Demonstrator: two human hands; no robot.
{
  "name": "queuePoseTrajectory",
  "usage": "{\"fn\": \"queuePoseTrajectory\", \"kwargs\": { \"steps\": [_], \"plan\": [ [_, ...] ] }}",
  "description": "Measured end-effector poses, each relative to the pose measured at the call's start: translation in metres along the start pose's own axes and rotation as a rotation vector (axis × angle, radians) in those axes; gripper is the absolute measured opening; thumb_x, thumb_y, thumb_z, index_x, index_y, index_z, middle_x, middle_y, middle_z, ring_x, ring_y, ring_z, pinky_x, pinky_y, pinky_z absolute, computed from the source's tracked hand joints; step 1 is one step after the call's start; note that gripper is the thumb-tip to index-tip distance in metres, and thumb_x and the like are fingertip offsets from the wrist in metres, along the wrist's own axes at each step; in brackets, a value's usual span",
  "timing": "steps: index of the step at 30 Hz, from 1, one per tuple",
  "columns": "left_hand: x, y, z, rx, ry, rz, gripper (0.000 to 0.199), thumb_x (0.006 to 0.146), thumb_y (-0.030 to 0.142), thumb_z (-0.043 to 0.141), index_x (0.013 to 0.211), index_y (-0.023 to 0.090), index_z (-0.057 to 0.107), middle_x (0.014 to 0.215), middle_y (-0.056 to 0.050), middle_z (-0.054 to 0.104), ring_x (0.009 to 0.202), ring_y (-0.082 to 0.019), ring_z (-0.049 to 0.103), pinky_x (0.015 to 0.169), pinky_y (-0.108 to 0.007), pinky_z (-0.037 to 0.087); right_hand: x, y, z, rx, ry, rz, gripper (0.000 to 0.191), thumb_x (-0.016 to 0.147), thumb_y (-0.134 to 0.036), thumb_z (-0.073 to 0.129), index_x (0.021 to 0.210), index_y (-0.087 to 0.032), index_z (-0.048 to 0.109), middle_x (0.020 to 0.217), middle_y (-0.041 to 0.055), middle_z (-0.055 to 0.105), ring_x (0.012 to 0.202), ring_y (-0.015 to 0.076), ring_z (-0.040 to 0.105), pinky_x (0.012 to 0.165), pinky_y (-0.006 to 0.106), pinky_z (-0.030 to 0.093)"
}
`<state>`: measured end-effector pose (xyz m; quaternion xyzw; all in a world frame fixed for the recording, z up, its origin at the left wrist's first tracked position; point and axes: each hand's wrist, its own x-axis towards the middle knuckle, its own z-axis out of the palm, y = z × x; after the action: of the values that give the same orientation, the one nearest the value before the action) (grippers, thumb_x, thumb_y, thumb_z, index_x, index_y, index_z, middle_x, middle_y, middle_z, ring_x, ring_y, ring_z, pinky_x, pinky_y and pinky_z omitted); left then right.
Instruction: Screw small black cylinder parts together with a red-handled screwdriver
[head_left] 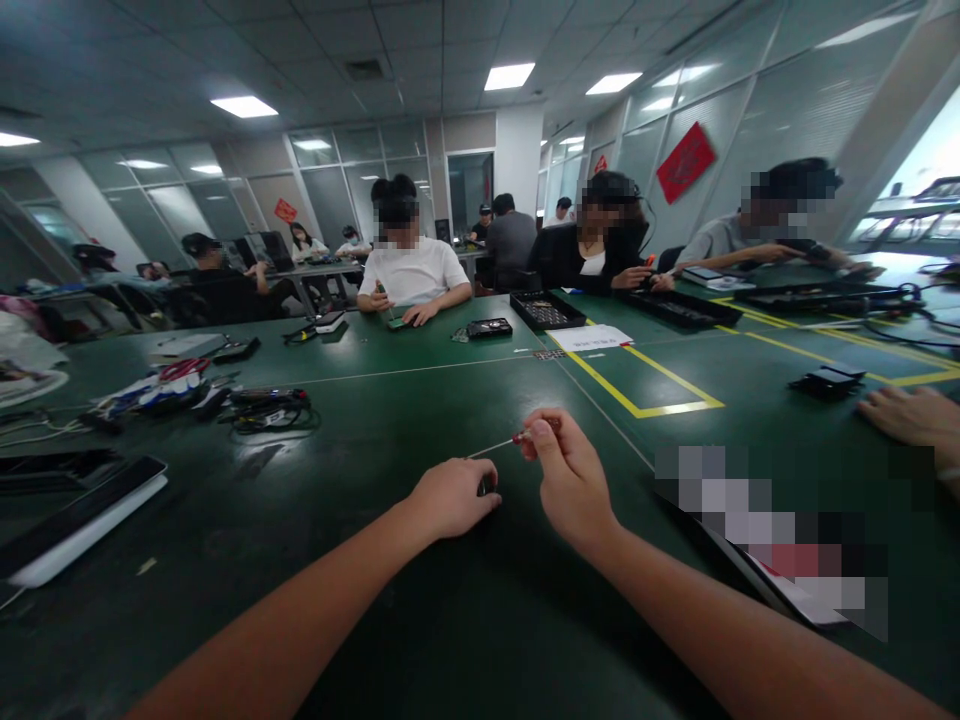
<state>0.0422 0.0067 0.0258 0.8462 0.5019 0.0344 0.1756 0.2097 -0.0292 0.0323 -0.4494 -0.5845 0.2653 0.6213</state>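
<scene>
My right hand (574,480) is closed round the handle of a screwdriver (495,448), a red part of which shows at the fingertips. Its thin metal shaft points left and slightly down, and the tip is out of sight behind my left hand (454,497). The fingers of that left hand are curled round a small dark object (486,485), mostly covered by the hand and too little visible to name. Both hands are close together just above the green table (420,410).
Bundled cables (274,408) and a black-and-white device (94,525) lie on the left. Black trays (547,310) stand farther back. At right are papers (817,600), a small black device (829,380) and another person's hand (911,415). Several people sit across the table.
</scene>
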Motion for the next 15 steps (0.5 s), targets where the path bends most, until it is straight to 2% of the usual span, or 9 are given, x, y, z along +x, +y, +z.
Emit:
{"fn": "queuePoseTrajectory", "kwargs": {
  "steps": [3, 7, 13, 15],
  "plan": [
    [-0.003, -0.006, -0.002, -0.033, 0.0, 0.025, 0.022, 0.087, 0.04, 0.06, 0.102, 0.026, 0.064, 0.096, -0.003, 0.068, 0.086, -0.022, 0.064, 0.069, -0.031, 0.044, 0.0, 0.0, 0.0, 0.018, -0.034, 0.016, 0.022, 0.101, -0.041, 0.045, 0.097, -0.023, 0.058, 0.079, -0.0003, 0.061, 0.072, 0.0158, 0.058, 0.069, 0.032, 0.045],
    [-0.011, -0.021, -0.008, -0.107, 0.003, -0.053, 0.019, 0.08, 0.035, 0.062, 0.096, 0.023, 0.065, 0.089, -0.002, 0.068, 0.076, -0.02, 0.062, 0.062, -0.03, 0.041, -0.001, 0.001, 0.001, 0.019, -0.06, 0.038, 0.024, 0.101, -0.043, 0.046, 0.096, -0.023, 0.059, 0.078, 0.0001, 0.062, 0.072, 0.0163, 0.058, 0.069, 0.032, 0.046],
    [-0.031, -0.059, -0.027, -0.3, 0.052, -0.105, 0.028, 0.083, 0.031, 0.057, 0.105, 0.023, 0.072, 0.105, -0.005, 0.069, 0.093, -0.022, 0.063, 0.081, -0.033, 0.044, 0.003, 0.003, 0.001, 0.012, -0.077, 0.061, 0.025, 0.1, -0.044, 0.046, 0.096, -0.023, 0.059, 0.079, 0.0008, 0.062, 0.073, 0.0171, 0.058, 0.071, 0.033, 0.046],
    [-0.041, -0.076, -0.035, -0.432, 0.068, -0.175, 0.03, 0.085, 0.036, 0.056, 0.104, 0.021, 0.073, 0.097, -0.006, 0.069, 0.083, -0.021, 0.061, 0.074, -0.032, 0.044, 0.004, 0.003, 0.001, 0.001, -0.114, 0.072, 0.026, 0.1, -0.044, 0.045, 0.095, -0.023, 0.059, 0.078, 0.0007, 0.062, 0.073, 0.0173, 0.058, 0.07, 0.032, 0.045]
  ]
}}
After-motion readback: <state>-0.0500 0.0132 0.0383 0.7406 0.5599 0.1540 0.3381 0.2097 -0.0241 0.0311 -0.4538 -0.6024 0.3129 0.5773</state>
